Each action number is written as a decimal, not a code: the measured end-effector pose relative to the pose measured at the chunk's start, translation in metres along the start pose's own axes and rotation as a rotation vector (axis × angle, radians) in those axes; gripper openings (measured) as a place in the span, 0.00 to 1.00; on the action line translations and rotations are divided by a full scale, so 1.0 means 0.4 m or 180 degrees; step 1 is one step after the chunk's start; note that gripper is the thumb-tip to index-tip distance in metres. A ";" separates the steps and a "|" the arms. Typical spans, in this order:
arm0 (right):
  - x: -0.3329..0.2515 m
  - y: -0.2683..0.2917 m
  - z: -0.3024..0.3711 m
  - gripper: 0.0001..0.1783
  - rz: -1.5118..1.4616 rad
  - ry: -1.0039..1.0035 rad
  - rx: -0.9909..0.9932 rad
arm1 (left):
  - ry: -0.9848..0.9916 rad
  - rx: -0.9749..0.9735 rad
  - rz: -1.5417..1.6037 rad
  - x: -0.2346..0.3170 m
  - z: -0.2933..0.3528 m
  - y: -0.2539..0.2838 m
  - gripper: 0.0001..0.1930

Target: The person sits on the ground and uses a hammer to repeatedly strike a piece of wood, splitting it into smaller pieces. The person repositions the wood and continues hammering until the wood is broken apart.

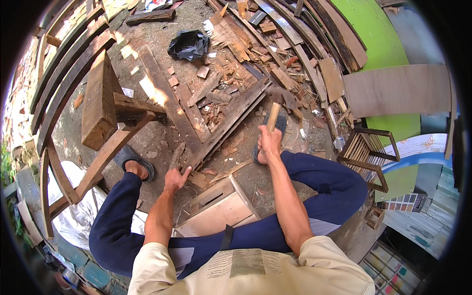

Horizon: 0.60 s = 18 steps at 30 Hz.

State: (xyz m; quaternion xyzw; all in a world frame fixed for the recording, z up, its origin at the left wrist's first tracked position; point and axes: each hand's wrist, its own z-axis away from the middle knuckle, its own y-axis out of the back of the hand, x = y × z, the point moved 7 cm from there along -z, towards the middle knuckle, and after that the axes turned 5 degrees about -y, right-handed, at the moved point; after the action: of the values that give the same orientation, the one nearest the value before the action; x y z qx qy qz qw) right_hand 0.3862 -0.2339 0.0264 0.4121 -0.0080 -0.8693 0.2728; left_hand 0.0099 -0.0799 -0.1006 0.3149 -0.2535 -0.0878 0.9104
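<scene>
My right hand is closed round the light wooden handle of a hammer. Its dark metal head is raised near the far end of a long, dark wooden board; from this angle I cannot tell whether they touch. My left hand grips the board's near end, thumb on top and the other fingers partly hidden. The board slants away to the right between my feet, with a groove or gap along its length. Beside the left hand lies a short rough stick.
A wooden box-like seat is under me. Wood chips and scraps litter the ground ahead, near a black plastic bag. At left stands a timber frame; at right, a small slatted rack and leaning sheets.
</scene>
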 end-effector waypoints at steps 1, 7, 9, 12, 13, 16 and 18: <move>-0.096 0.009 0.021 0.15 -0.0004 0.0430 0.0173 | 0.0015 -0.0006 -0.0012 0.005 0.006 0.000 0.42; -0.219 -0.018 0.019 0.14 -0.1649 0.1733 0.0054 | 0.0007 0.0063 -0.0012 -0.011 0.006 -0.005 0.43; 0.039 -0.065 -0.024 0.13 -0.1555 0.0839 0.0543 | -0.0088 0.0035 0.0012 0.012 -0.003 0.004 0.42; 0.352 -0.110 -0.043 0.11 -0.0037 -0.1749 -0.0237 | -0.0113 0.0079 -0.0013 0.026 -0.007 0.011 0.41; 0.373 -0.104 -0.024 0.11 -0.0117 -0.1712 -0.0134 | -0.0081 0.0074 -0.0041 0.011 0.004 0.006 0.41; 0.311 -0.040 -0.032 0.12 -0.0213 -0.1362 0.0043 | 0.0033 -0.0089 -0.0107 0.023 0.012 0.018 0.41; 0.166 0.000 -0.041 0.12 -0.0234 -0.0895 0.0048 | 0.0013 -0.0008 -0.0013 0.016 0.024 0.007 0.40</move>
State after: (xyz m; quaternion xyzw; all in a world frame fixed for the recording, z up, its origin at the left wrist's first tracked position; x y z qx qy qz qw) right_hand 0.3641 -0.2625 -0.0315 0.2883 -0.0375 -0.9278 0.2338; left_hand 0.0103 -0.0848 -0.0898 0.3145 -0.2509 -0.0894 0.9111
